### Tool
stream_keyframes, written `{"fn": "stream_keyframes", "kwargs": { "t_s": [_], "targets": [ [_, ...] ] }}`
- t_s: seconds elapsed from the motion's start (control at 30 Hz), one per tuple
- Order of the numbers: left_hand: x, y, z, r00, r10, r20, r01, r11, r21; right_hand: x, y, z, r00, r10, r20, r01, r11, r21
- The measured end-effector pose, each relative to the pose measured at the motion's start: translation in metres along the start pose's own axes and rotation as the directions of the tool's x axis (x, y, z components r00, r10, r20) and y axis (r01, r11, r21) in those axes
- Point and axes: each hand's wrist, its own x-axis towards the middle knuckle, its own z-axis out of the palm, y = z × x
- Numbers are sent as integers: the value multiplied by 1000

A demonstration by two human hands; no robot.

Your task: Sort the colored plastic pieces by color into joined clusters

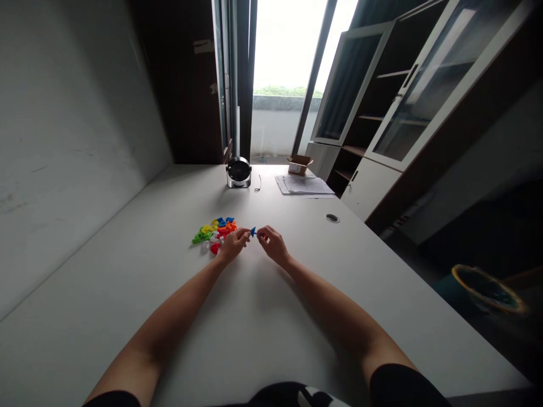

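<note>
Between my two hands, above the white table, is a small blue plastic piece (253, 232), pointed in outline and too small to tell its kind. My left hand (234, 244) pinches its left side with closed fingers. From the other side my right hand (272, 244) comes up to it, thumb and fingers pressed together at a thin bit by the piece; what exactly they grip is too small to make out. Just left of my left hand lies a loose pile of coloured plastic pieces (207, 230) in green, yellow, blue, orange, red and white, partly hidden by that hand.
On the white table (169, 198) a round black fan-like device (238, 172) stands at the back, a thin cord (258, 183) beside it. Papers (303, 185) and an open cardboard box (300, 164) lie back right, near a cable hole (332, 218). A bin (487, 288) stands on the floor at right.
</note>
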Motion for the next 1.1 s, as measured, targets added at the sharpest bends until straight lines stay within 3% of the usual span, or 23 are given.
{"fn": "stream_keyframes", "kwargs": {
  "t_s": [0.2, 0.27, 0.43, 0.63, 0.9, 1.1],
  "targets": [
    [2, -14, 1, 999, 9, 40, -3, 989, -147, -6, 1, 4, 997, -49, 67, 51, 998, -25],
    [2, -14, 0, 1000, -5, 27, 9, 987, -161, -6, -1, 5, 996, -32, 80, 34, 999, -17],
    [-1, -7, -6, 990, -64, 122, 97, 952, -292, -6, -3, 7, 997, 30, 73, -36, 996, 78],
    [-3, -6, -6, 979, -37, 199, 103, 939, -330, -6, 4, 9, 991, 118, 58, -124, 983, 137],
    [-2, -7, -7, 977, 8, 212, 51, 961, -272, -8, 15, 11, 981, 191, 39, -194, 977, 90],
    [0, -14, -6, 980, 41, 195, -4, 982, -186, -5, 20, 14, 954, 290, 74, -299, 919, 259]
  ]
}}
